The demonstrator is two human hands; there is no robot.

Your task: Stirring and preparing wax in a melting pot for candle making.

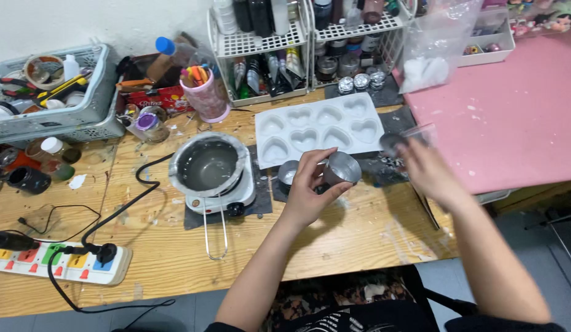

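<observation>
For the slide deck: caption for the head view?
Left hand holds a small metal tin beside a white heart mould; right hand blurred.

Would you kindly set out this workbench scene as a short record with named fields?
Setting: wooden workbench with a pink mat at its right
Left hand: left hand grips a small metal tin, tilted on its side
Right hand: right hand, blurred, holds a small dark object at its fingertips; cannot tell what
Behind the hands: white heart-shaped mould, cavities look empty
Left of the hands: metal pot on a small white hot plate
Power: black cable to a power strip
Storage: grey basket of tools, white wire rack of bottles
</observation>
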